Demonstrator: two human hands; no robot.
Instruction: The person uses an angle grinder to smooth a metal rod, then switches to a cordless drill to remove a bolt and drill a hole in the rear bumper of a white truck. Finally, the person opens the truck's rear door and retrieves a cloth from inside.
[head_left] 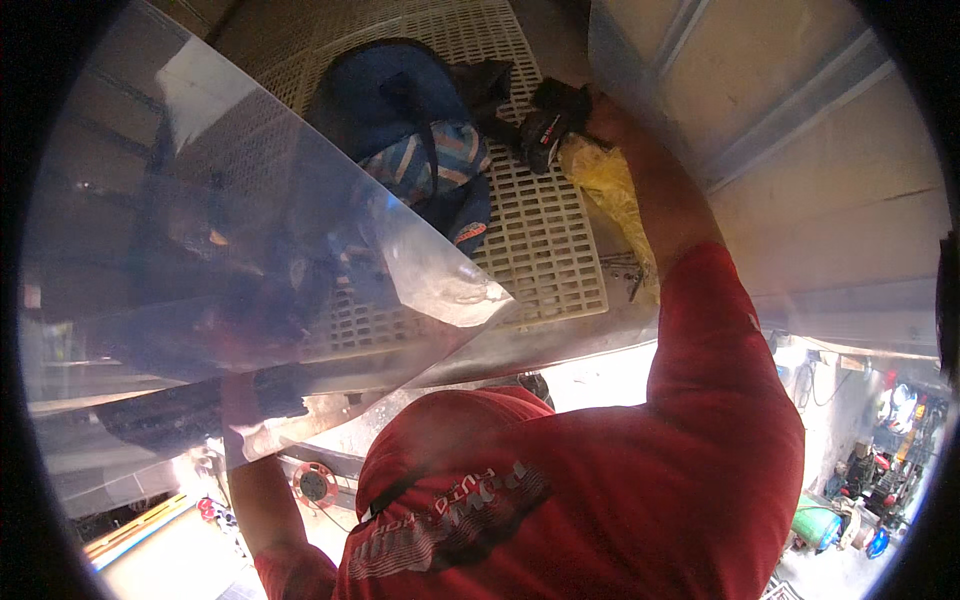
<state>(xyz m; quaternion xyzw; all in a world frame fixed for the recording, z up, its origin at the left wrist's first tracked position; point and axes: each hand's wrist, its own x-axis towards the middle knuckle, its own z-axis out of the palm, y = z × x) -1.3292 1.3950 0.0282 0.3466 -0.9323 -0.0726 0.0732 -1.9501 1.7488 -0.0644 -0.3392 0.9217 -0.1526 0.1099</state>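
Note:
My right arm, in a red sleeve, reaches up and forward. At its end my right hand [604, 118] is against a black object [545, 138] with a small light marking; its kind is unclear and my fingers are lost in shadow. Crumpled yellow plastic [608, 182] lies under my right wrist. On the left, a large clear sheet [430, 265] slants across the view, with a pointed corner near the middle. My left forearm [262, 500] rises behind it. The left hand [237, 345] is only a faint blur through the sheet, so its grip cannot be made out.
A dark blue bag [375, 95] with striped cloth [425, 165] rests on a pale perforated plastic grating [555, 235]. A ribbed panel [830, 150] stands close on the right. Below, an orange-red reel [316, 484] and a green cylinder [815, 526] are on the floor.

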